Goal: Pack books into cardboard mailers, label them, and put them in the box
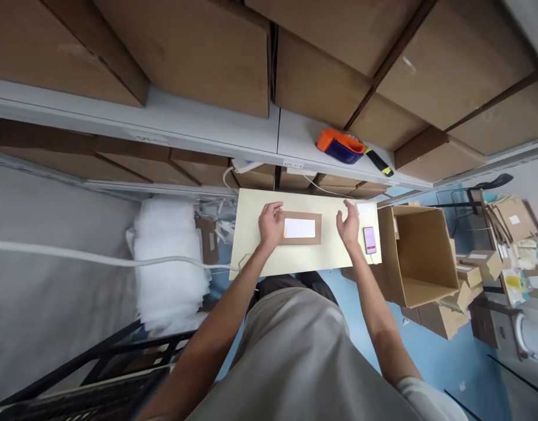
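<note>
A flat brown cardboard box (317, 221) with a white label (299, 228) lies on the cream table (251, 204). My left hand (271, 224) is at the box's left edge, fingers apart; whether it touches the box is hard to tell. Well to the right of the box, my right hand (348, 222) is open above the table, thumb and fingers spread, with nothing in it. Beside my right hand lies a phone (369, 240) with a lit screen, and a white paper (366, 209) is behind the phone.
Shelves (207, 126) of cardboard boxes rise behind the table, holding an orange and blue tape dispenser (340, 146) and a yellow-black cutter (378, 162). A large open carton (427, 251) stands right, white wrapping material (168, 263) left. A white cable (164, 261) crosses at left.
</note>
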Tool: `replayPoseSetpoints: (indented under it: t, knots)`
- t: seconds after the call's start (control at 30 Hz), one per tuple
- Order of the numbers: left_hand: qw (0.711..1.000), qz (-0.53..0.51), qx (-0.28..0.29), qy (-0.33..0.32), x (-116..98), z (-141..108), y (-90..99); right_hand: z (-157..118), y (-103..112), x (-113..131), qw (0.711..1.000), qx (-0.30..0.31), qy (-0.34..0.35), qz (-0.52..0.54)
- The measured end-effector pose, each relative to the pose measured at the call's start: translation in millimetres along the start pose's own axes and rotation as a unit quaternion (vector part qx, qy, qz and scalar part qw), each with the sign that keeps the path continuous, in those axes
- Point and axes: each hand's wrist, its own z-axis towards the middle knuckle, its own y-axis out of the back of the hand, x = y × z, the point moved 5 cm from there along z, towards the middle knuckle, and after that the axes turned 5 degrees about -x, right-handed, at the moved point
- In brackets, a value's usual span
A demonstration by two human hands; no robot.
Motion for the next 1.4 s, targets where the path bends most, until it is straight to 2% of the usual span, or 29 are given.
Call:
replayPoseSetpoints:
  t: [0.1,0.17,0.23,0.33,0.4,0.47,0.57,0.67,0.73,0.8,0.87,0.93,1.07,1.17,1.23,1.3,1.4]
  knots:
    - [0.993,-0.065,0.006,-0.102,-82.5,23.0,-26.4,85.9,24.9,44.0,0.995,-0.029,0.093,-0.027]
    - [0.982,-0.096,0.002,-0.16,-127.7,28.2,-36.4,135.8,26.6,66.1,0.99,-0.011,0.131,-0.049]
    - [0.974,-0.115,-0.013,-0.196,-157.0,25.6,-37.8,175.3,17.5,77.0,0.987,0.025,0.141,-0.067]
    - [0.971,-0.129,-0.027,-0.201,-170.0,11.3,-32.0,214.9,-2.2,77.3,0.985,0.077,0.135,-0.078]
    - [0.974,-0.131,-0.035,-0.182,-164.0,-1.7,-28.3,228.7,-9.2,73.3,0.984,0.089,0.139,-0.061]
    - [0.977,-0.131,-0.048,-0.161,-152.9,-16.8,-27.3,229.5,-8.5,69.6,0.983,0.093,0.154,-0.025]
    - [0.98,-0.132,-0.081,-0.127,-136.3,-46.1,-32.0,197.4,3.5,64.7,0.975,0.113,0.174,0.078]
    - [0.979,-0.121,-0.132,-0.097,-127.0,-87.3,-42.5,128.5,22.2,57.2,0.94,0.165,0.159,0.252]
    - [0.978,-0.108,-0.153,-0.091,-126.2,-119.5,-52.6,74.5,32.8,47.6,0.904,0.215,0.118,0.351]
    - [0.978,-0.091,-0.165,-0.095,-127.2,-151.9,-63.5,24.1,38.3,34.8,0.871,0.271,0.066,0.404]
    - [0.976,-0.069,-0.179,-0.103,-126.9,-181.1,-72.5,-15.8,40.4,19.8,0.846,0.308,0.014,0.434]
    - [0.974,-0.049,-0.194,-0.102,-123.9,-204.5,-78.8,-43.9,40.9,5.0,0.832,0.327,-0.026,0.448]
    - [0.978,-0.021,-0.187,-0.09,-114.5,-233.3,-87.8,-76.6,43.9,-14.8,0.809,0.349,-0.06,0.469]
    - [0.984,-0.012,-0.155,-0.087,-109.2,-246.6,-91.1,-92.9,47.3,-21.9,0.783,0.381,-0.066,0.487]
    - [0.988,-0.003,-0.13,-0.084,-106.5,-254.6,-90.9,-101.7,47.9,-27.3,0.775,0.404,-0.072,0.481]
    - [0.99,0.006,-0.114,-0.08,-105.4,-261.7,-87.8,-107.4,48.5,-34.1,0.783,0.41,-0.075,0.462]
    - [0.988,-0.002,-0.138,-0.065,-109.7,-267.4,-74.5,-109.1,53.1,-42.7,0.808,0.398,-0.057,0.432]
